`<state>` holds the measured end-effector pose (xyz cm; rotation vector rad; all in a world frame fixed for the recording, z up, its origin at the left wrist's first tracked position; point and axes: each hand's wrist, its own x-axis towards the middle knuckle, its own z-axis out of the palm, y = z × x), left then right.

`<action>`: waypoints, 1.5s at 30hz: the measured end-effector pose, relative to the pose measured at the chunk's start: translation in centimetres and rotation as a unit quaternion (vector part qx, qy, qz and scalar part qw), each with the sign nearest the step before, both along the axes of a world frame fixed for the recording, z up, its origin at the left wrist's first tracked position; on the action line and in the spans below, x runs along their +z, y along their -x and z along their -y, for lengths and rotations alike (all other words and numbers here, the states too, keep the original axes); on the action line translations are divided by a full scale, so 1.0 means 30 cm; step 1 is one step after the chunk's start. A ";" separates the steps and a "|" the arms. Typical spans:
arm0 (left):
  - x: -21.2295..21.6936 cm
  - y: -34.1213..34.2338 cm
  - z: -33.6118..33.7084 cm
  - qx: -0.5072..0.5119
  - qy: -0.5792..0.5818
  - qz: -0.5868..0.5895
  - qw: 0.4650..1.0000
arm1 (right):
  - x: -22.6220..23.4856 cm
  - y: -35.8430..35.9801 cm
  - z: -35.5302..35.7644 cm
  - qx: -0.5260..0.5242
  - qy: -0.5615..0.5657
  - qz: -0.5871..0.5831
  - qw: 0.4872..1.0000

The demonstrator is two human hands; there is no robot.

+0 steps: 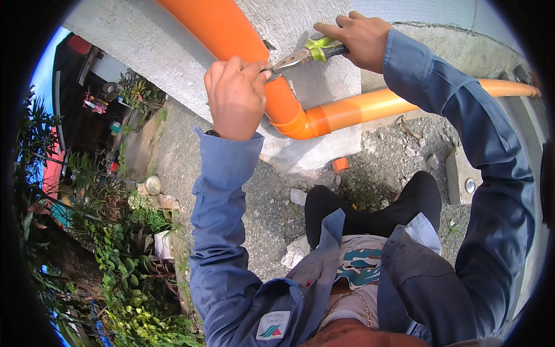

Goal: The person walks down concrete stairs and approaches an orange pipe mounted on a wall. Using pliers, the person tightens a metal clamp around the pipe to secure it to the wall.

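Note:
Against the rough grey wall runs an orange pipe (pixel 222 23), which bends at an orange elbow (pixel 298 122) into a second orange pipe (pixel 376 109) leading right. My right hand (pixel 363 39) is closed round the green-and-black handles of a pair of pliers (pixel 302 56). The pliers' jaws point left and reach a thin grey metal strip (pixel 273 77) lying across the upright pipe. My left hand (pixel 236 95) is pinched over the pipe at that strip, touching it near the jaw tips. What its fingers hold is mostly hidden behind them.
A short orange pipe piece (pixel 340 165) lies on the gravelly ground below the elbow. To the right stands a concrete block (pixel 461 179) with a round metal object (pixel 470 185) on it. Loose stones are scattered around my legs, and leafy plants (pixel 127 277) fill the left side.

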<state>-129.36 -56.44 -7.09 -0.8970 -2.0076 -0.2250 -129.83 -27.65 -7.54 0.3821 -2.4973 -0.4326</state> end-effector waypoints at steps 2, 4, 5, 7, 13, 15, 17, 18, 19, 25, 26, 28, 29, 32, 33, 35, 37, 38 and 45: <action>0.000 -0.002 -0.001 0.002 -0.001 0.010 1.000 | -0.019 0.004 -0.009 0.012 0.012 -0.012 1.000; 0.002 -0.003 0.000 0.002 0.001 0.013 1.000 | -0.032 0.006 -0.012 0.014 0.021 -0.021 0.999; 0.003 -0.003 0.000 0.000 0.002 0.011 1.000 | -0.034 0.008 -0.013 0.016 0.025 -0.026 0.999; 0.005 -0.001 0.001 -0.003 0.003 0.009 1.000 | -0.040 0.004 -0.010 0.018 0.031 -0.027 0.999; 0.003 0.004 0.004 -0.002 0.006 0.014 1.000 | -0.048 -0.015 -0.003 0.011 0.047 -0.014 0.999; 0.002 0.003 0.004 -0.002 0.008 0.014 1.000 | -0.049 -0.018 -0.004 0.010 0.050 -0.011 0.999; 0.003 0.001 0.005 -0.002 0.010 0.014 1.000 | -0.050 -0.019 -0.004 0.013 0.046 -0.017 0.999; 0.003 0.001 0.006 -0.002 0.011 0.013 1.000 | -0.051 -0.018 -0.004 0.013 0.046 -0.016 0.999; 0.003 0.000 0.007 -0.003 0.013 0.011 1.000 | -0.051 -0.017 -0.004 0.012 0.045 -0.015 0.999; 0.002 0.002 0.007 0.000 0.008 0.023 1.000 | -0.051 -0.020 0.007 0.002 0.029 -0.027 0.999; 0.002 0.002 0.007 0.001 0.010 0.017 1.000 | -0.048 -0.021 0.006 0.004 0.030 -0.027 0.999; 0.002 0.002 0.007 0.001 0.013 0.015 1.000 | -0.040 -0.023 0.001 -0.001 0.030 -0.010 1.000; 0.002 0.002 0.006 0.001 0.014 0.014 1.000 | -0.036 -0.022 -0.004 -0.003 0.030 -0.001 1.000; 0.001 0.000 0.004 0.003 0.014 0.016 1.000 | -0.013 0.000 -0.025 0.064 0.053 0.022 0.996; 0.000 0.000 0.004 0.004 0.013 0.017 1.000 | -0.010 0.008 -0.032 0.079 0.057 0.015 0.995; 0.000 0.002 0.004 0.001 0.012 0.010 1.000 | -0.009 0.022 -0.043 0.110 0.067 0.001 0.992; 0.001 0.006 0.005 -0.004 0.009 -0.006 1.000 | -0.011 0.035 -0.050 0.109 0.077 0.027 0.991; 0.002 0.008 0.006 -0.006 0.011 -0.009 1.000 | -0.012 0.041 -0.051 0.110 0.081 0.041 0.990; 0.001 0.019 0.010 -0.011 0.010 -0.010 1.000 | -0.004 0.082 -0.063 0.108 0.065 0.051 0.991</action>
